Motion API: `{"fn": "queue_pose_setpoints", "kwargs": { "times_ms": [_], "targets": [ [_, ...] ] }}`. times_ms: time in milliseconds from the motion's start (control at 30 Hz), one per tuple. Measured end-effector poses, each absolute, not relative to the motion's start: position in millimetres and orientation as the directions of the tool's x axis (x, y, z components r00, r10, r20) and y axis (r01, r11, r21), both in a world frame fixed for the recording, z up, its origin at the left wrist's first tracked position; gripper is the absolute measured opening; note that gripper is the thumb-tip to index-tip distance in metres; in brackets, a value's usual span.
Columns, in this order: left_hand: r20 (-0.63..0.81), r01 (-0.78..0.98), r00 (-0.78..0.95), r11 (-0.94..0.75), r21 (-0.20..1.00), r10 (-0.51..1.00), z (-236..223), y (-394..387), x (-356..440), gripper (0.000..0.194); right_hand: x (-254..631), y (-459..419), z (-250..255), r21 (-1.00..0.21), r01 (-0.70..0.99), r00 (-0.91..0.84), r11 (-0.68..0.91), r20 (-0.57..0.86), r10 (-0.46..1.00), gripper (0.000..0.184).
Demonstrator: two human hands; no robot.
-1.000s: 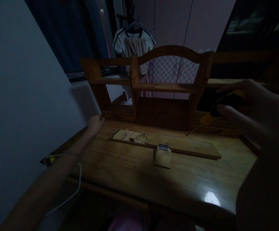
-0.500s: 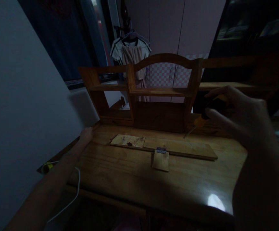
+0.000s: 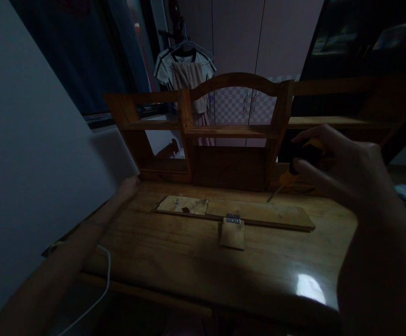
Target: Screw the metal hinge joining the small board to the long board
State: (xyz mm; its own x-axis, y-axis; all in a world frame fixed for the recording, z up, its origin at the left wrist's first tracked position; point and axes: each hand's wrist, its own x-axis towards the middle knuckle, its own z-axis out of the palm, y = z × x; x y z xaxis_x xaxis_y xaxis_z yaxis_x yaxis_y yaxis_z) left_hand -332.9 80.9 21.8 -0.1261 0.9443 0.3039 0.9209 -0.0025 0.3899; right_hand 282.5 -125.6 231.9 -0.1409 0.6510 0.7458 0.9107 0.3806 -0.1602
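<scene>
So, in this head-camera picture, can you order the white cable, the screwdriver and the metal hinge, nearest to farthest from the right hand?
1. Screwdriver: held in the right hand.
2. Metal hinge: on the desk, left of that hand.
3. White cable: far left, near the front edge.

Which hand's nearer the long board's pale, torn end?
Left: the left hand is left of the torn end and slightly beyond; the right hand, holding a screwdriver, is raised well off to its right.

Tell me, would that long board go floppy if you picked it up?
The long board is probably stiff, being straight wood. The small piece may swing at the metal hinge between them. The ragged left end could splinter.
</scene>
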Motion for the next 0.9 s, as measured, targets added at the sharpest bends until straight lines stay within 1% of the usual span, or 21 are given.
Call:
{"fn": "queue_pose_setpoints", "kwargs": {
  "times_ms": [67, 100, 133, 167, 200, 267, 333, 433, 533, 633, 733, 900],
  "targets": [
    [0.318, 0.889, -0.063, -0.091, 0.448, 0.946, 50, 82, -282, 0.033, 281, -126, 232, -0.149, 0.908, -0.161, 0.391, 0.738, 0.655, 0.037],
    [0.338, 0.847, -0.035, -0.152, 0.51, 0.94, 63, 76, -248, 0.035, 281, -126, 232, -0.153, 0.905, -0.167, 0.397, 0.732, 0.661, 0.037],
    [0.379, 0.736, 0.031, -0.278, 0.617, 0.925, 75, 66, -209, 0.033, 280, -126, 232, -0.162, 0.899, -0.173, 0.407, 0.722, 0.67, 0.037],
    [0.415, 0.635, 0.115, -0.388, 0.668, 0.902, 85, 53, -167, 0.031, 280, -126, 232, -0.174, 0.892, -0.181, 0.418, 0.71, 0.68, 0.036],
    [0.454, 0.54, 0.204, -0.487, 0.687, 0.867, 90, 36, -125, 0.03, 280, -126, 232, -0.182, 0.889, -0.187, 0.42, 0.694, 0.695, 0.036],
    [0.504, 0.347, 0.345, -0.606, 0.715, 0.792, 90, -1, -50, 0.03, 280, -126, 231, -0.17, 0.888, -0.208, 0.428, 0.681, 0.702, 0.036],
    [0.528, 0.251, 0.486, -0.69, 0.679, 0.696, 77, -32, 3, 0.02, 279, -126, 231, -0.154, 0.896, -0.216, 0.416, 0.669, 0.711, 0.035],
    [0.528, 0.19, 0.563, -0.722, 0.666, 0.636, 46, -55, 35, 0.018, 279, -127, 232, -0.17, 0.9, -0.198, 0.401, 0.66, 0.724, 0.035],
    [0.513, 0.226, 0.525, -0.692, 0.686, 0.68, 26, -56, 35, 0.019, 277, -127, 232, -0.17, 0.896, -0.189, 0.41, 0.69, 0.699, 0.035],
    [0.483, 0.261, 0.484, -0.647, 0.716, 0.73, 19, -53, 31, 0.02, 277, -126, 231, -0.157, 0.898, -0.194, 0.411, 0.697, 0.69, 0.035],
    [0.481, 0.275, 0.514, -0.668, 0.691, 0.71, 18, -53, 32, 0.019, 277, -125, 230, -0.14, 0.905, -0.198, 0.401, 0.697, 0.69, 0.033],
    [0.486, 0.282, 0.538, -0.69, 0.666, 0.689, 14, -53, 33, 0.018, 280, -125, 229, -0.149, 0.91, -0.181, 0.386, 0.695, 0.696, 0.033]
  ]
}}
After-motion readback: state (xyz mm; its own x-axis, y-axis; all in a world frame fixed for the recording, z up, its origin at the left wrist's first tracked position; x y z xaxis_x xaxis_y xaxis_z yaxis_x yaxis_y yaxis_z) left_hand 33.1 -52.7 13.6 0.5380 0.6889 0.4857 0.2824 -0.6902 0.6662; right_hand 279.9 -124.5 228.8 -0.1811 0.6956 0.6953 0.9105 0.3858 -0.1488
